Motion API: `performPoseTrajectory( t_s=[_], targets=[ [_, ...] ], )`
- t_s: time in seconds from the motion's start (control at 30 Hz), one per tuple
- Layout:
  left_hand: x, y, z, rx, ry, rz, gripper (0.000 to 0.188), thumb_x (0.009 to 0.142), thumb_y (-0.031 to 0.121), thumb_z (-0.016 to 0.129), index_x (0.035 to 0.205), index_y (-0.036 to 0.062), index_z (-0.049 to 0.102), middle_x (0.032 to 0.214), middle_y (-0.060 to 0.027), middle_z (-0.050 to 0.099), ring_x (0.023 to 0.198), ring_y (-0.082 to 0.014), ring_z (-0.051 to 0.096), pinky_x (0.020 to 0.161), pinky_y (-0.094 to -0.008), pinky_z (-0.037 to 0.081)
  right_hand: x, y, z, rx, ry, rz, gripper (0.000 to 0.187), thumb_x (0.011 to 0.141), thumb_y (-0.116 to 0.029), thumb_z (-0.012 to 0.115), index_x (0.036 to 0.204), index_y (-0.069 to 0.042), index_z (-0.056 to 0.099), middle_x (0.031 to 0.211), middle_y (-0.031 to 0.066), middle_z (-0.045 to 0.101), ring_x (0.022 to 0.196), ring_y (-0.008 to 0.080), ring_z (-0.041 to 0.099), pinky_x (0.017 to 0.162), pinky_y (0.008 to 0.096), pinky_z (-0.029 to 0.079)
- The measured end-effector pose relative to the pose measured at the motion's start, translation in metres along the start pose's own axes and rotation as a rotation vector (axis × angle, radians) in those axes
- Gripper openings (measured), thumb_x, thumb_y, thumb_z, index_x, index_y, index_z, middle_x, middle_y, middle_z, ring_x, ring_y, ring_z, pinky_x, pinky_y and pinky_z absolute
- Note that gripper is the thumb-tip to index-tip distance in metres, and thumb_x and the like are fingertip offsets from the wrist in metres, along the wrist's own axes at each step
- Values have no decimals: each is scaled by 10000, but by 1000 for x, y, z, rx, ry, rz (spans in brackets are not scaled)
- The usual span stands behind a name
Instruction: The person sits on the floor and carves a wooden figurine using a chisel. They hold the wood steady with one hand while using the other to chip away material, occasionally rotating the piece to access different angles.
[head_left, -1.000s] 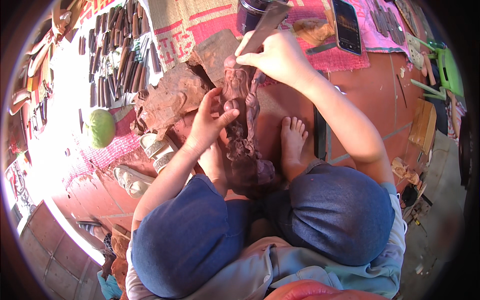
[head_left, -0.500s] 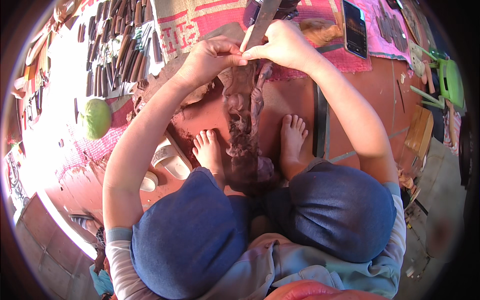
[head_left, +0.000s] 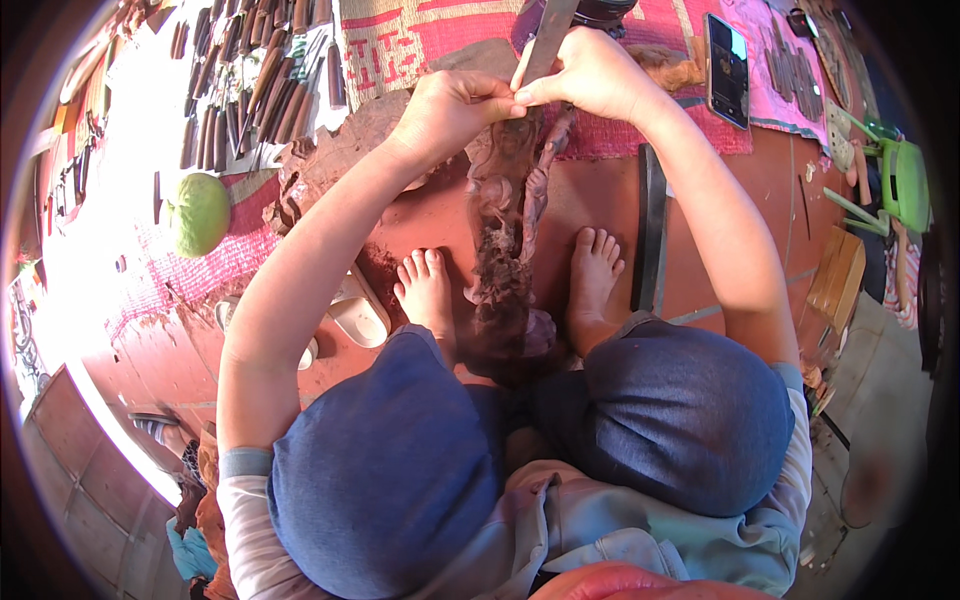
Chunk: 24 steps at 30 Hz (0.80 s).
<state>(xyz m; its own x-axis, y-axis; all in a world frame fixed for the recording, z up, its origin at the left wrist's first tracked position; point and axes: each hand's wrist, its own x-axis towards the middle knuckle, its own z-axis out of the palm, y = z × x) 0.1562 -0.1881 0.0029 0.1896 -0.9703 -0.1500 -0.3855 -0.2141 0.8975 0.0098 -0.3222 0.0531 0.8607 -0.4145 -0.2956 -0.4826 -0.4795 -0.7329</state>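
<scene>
My left hand point(head_left: 455, 110) and my right hand point(head_left: 590, 75) meet at the far middle, fingertips together. Between them, a thin pale wooden stick point(head_left: 524, 66) lies along a flat grey metal blade point(head_left: 551, 38). My right hand is closed on the blade, its thumb at the stick's lower end. The fingers of my left hand are pinched at that same end; their exact hold is partly hidden. Below the hands, a dark brown carved wood piece point(head_left: 498, 240) with knotted, figure-like relief stands between my bare feet.
Many dark-handled carving tools point(head_left: 255, 90) lie on white cloth at far left, with a green round fruit point(head_left: 198, 215) nearer. A phone point(head_left: 727, 72) rests on the pink mat at far right. Beyond are a green stool point(head_left: 903, 185) and wooden block point(head_left: 838, 270). Sandals point(head_left: 360, 320) lie by my left foot.
The whole view has shifted a little, so most things sit farther right in the picture. Both hands stay together at the stick and blade, with little visible change in grip.
</scene>
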Motion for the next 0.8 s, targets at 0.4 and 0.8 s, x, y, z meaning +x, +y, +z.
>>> performPoseTrajectory(
  t_s=[0.4, 0.8],
  targets=[
    [4, 1, 0, 82, -33, 38, 244, 814, 259, 759, 912, 42, 701, 897, -25, 686, 830, -87, 631, 758, -262, 504, 0, 9, -3, 86, 19, -66, 100, 771, -86, 722, 848, -27, 699, 769, 16, 671, 782, 105, 620, 764, 281, 486],
    [-8, 3, 3, 133, 98, 290, 231, 779, 270, 760, 859, 60, 705, 840, -112, 691, 803, -256, 683, 739, -351, 524, -15, 5, 1, 106, 41, -207, 106, 786, -78, 713, 862, -10, 683, 783, 31, 684, 792, 107, 642, 745, 269, 503]
  ],
)
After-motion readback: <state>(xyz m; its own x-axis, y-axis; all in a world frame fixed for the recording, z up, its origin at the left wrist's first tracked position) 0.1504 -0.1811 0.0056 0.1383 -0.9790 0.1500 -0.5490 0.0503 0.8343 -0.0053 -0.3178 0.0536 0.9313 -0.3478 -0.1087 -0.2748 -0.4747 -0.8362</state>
